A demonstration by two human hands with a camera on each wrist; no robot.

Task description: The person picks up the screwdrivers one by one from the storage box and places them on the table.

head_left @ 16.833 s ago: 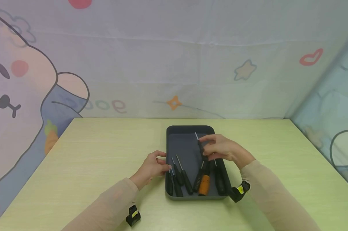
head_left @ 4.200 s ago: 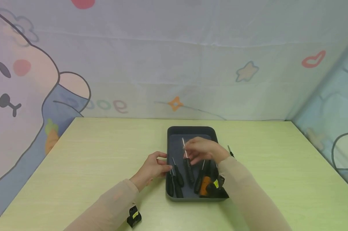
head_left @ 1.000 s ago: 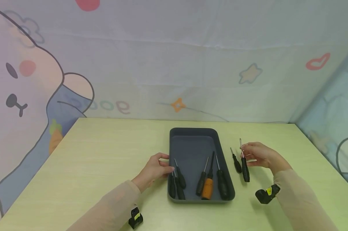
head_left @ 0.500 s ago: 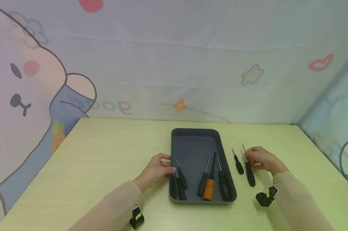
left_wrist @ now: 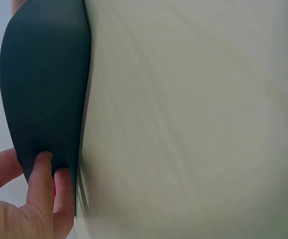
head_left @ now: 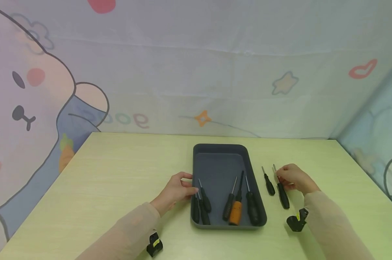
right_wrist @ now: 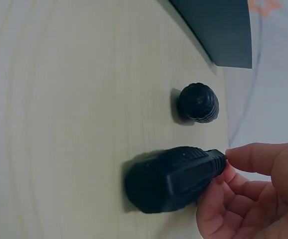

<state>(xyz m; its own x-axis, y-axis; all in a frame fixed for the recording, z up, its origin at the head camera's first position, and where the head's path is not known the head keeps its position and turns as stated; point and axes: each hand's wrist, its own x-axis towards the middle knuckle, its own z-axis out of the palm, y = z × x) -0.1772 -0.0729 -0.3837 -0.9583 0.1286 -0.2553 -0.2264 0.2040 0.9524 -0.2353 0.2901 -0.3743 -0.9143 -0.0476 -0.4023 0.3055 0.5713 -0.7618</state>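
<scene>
In the head view my left hand (head_left: 173, 192) holds the left wall of a dark grey tray (head_left: 216, 164), thumb over the rim. Its fingers press the tray's outer wall (left_wrist: 42, 89) in the left wrist view. My right hand (head_left: 296, 178) pinches a black-handled screwdriver (head_left: 283, 195) near the shaft. That screwdriver lies on the table right of the tray, tip pointing away. Beside it, closer to the tray, lies a smaller black screwdriver (head_left: 269, 185). In the right wrist view the pinched screwdriver's ribbed handle (right_wrist: 166, 181) touches or almost touches the tabletop.
Inside the tray, an orange-handled screwdriver (head_left: 235, 213) lies between a ridged black one (head_left: 228, 207) and a thick black one (head_left: 252, 208). More black screwdrivers (head_left: 205, 200) sit along its left side. A printed cloth (head_left: 169, 72) hangs behind the table (head_left: 127, 162).
The smaller screwdriver went from the tray to the table earlier. Since then my right hand has carried the second screwdriver out and lowered it beside the first. My left hand stays on the tray.
</scene>
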